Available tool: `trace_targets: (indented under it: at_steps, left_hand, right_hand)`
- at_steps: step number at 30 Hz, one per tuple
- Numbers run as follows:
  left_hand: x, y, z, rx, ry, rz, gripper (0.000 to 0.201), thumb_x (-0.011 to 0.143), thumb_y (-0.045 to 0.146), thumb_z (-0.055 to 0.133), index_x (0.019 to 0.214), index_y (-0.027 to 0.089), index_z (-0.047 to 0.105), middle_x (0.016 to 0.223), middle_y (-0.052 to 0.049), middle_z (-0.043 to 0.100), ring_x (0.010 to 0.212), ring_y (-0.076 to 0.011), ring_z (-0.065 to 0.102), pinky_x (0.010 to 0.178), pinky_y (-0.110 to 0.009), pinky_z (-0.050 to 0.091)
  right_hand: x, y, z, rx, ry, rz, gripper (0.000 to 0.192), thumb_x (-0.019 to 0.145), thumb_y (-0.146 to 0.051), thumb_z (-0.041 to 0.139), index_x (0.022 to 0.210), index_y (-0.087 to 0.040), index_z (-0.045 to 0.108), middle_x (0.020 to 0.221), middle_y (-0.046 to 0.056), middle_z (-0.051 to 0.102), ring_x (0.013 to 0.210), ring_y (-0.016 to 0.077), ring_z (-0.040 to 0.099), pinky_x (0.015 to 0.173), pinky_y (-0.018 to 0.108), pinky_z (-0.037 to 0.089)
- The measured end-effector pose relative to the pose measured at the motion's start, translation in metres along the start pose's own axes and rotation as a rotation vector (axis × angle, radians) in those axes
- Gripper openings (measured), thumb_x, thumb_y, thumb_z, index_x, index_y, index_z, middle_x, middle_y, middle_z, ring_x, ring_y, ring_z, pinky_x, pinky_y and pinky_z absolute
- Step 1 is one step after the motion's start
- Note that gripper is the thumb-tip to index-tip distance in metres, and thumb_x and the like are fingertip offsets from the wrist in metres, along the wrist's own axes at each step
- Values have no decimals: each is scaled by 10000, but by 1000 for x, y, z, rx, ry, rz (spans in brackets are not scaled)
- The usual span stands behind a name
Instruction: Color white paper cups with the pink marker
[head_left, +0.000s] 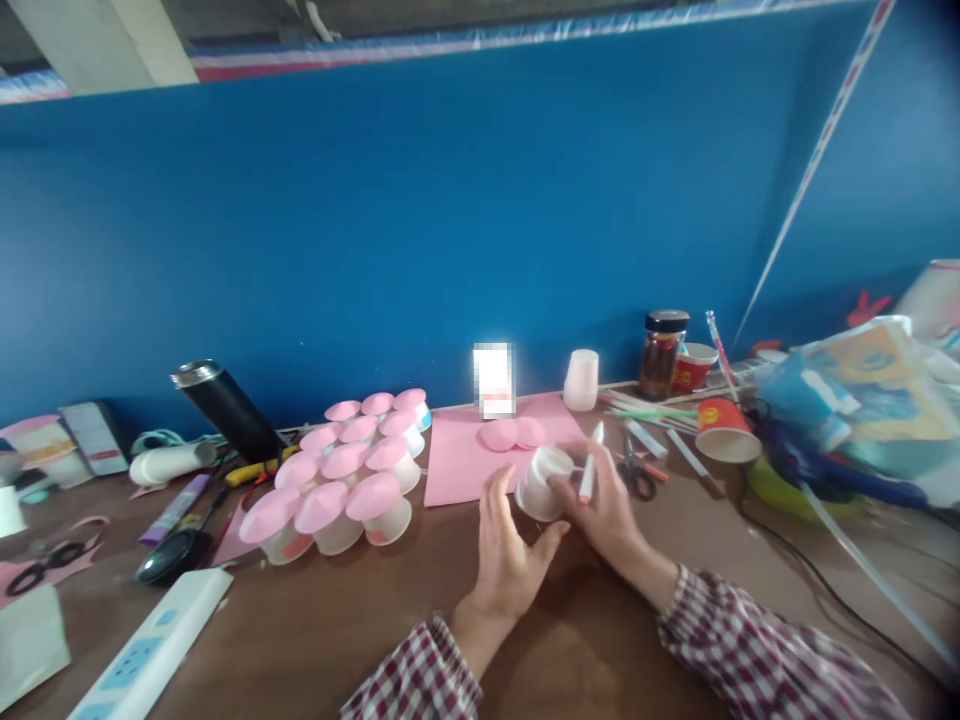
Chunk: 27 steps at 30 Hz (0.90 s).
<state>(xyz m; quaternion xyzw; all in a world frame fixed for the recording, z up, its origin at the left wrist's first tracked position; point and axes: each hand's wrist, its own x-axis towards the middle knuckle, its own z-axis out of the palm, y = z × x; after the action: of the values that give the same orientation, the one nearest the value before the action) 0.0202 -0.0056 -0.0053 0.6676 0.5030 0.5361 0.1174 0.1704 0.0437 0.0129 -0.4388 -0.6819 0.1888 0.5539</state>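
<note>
In front of me a small white paper cup (541, 490) leans at a tilt between my two hands. My left hand (510, 560) is open at its left side, thumb and fingers spread; whether the fingertips touch the cup is hard to tell. My right hand (609, 505) has a white marker (590, 478) with a reddish end between its fingers, and its thumb is at the cup's right side. Behind the cup, two pink paper discs (499, 434) rest on a pink paper sheet (454, 470). A white cup (582, 380) stands upside down behind the sheet.
Several cups topped with pink cones (345, 460) stand in rows at left. A black flask (229, 410), a power strip (154, 645) and a glue gun (176, 555) lie around them. To the right are scissors (637, 475), a jar (663, 355), a red cup (724, 430) and plastic bags (862, 390).
</note>
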Motion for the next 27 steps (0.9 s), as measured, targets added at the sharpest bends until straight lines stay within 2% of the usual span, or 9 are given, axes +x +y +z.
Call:
trace_targets:
  at_steps: [3, 8, 11, 14, 17, 20, 23, 27]
  left_hand:
    - [3, 0, -5, -1, -30, -1, 702, 741, 387, 741, 1304, 223, 355, 1265, -144, 489, 1215, -294, 491, 1015, -480, 429]
    - [4, -2, -12, -42, -94, -71, 539, 744, 323, 734, 1204, 243, 465, 1163, -94, 534, 1118, -259, 547, 962, -448, 465]
    - [4, -4, -13, -100, -97, -159, 584, 725, 320, 746, 1222, 237, 451, 1173, -100, 561, 1112, -264, 557, 969, -464, 454]
    - [5, -6, -14, -357, -130, -311, 644, 741, 311, 736, 1276, 232, 386, 1217, -113, 573, 1121, -254, 572, 975, -444, 454]
    - [7, -8, -15, -711, -137, -483, 546, 823, 333, 660, 1278, 229, 379, 1228, -110, 592, 1113, -232, 585, 961, -400, 463]
    - [9, -9, -14, -961, -93, -626, 442, 865, 347, 609, 1248, 219, 431, 1210, -102, 617, 1095, -233, 596, 949, -388, 463]
    - [10, -9, -15, -1110, -79, -681, 402, 881, 316, 586, 1251, 215, 465, 1226, -96, 615, 1097, -238, 595, 939, -379, 465]
    - [12, -5, -17, -1218, -94, -658, 421, 917, 317, 522, 1325, 239, 452, 1256, -95, 599, 1109, -246, 586, 934, -398, 469]
  right_hand:
    - [-12, -8, 8, 66, -34, -36, 386, 814, -337, 662, 1149, -215, 515, 1098, 88, 645, 968, 238, 641, 828, 369, 541]
    - [-16, -6, 10, 118, -94, 36, 423, 811, -345, 678, 1167, -218, 487, 1093, 87, 649, 951, 230, 653, 798, 352, 558]
    - [-16, -5, 10, 91, -85, 29, 413, 833, -356, 647, 1183, -210, 484, 1109, 102, 642, 999, 244, 645, 829, 372, 555]
    - [-16, -7, 11, 51, -9, 10, 350, 867, -343, 600, 1171, -201, 499, 1095, 110, 646, 1005, 246, 649, 859, 394, 551]
    - [-16, -10, 13, 77, -1, -8, 275, 894, -293, 568, 1149, -209, 505, 1042, 96, 670, 938, 226, 675, 823, 380, 571]
    - [-17, -13, 14, 97, -37, -53, 234, 896, -236, 561, 1124, -218, 514, 1024, 89, 680, 916, 217, 682, 803, 362, 582]
    - [-19, -15, 15, 106, -60, -75, 231, 886, -200, 564, 1112, -221, 523, 1034, 88, 675, 928, 217, 679, 807, 350, 584]
    - [-20, -16, 15, 128, -84, -92, 251, 877, -179, 574, 1119, -223, 525, 1040, 79, 667, 940, 212, 678, 814, 335, 583]
